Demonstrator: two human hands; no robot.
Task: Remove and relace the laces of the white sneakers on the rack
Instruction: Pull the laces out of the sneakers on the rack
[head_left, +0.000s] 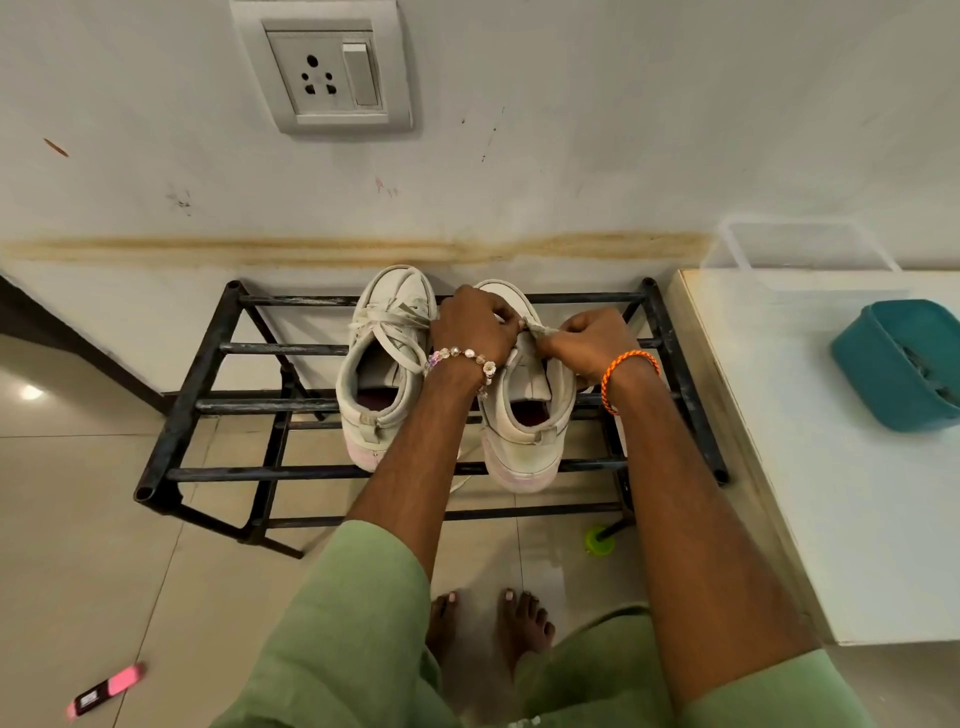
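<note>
Two white sneakers stand side by side on the top bars of a black metal rack, heels towards me. The left sneaker has its lace tied across the tongue. Over the right sneaker, my left hand and my right hand meet above the tongue. Both pinch a short piece of pale lace between their fingertips. The front of the right sneaker is hidden under my hands.
A white counter stands right of the rack, bearing a teal tub and a clear plastic box. A wall socket sits above. A pink and black object and a green-capped item lie on the tiled floor.
</note>
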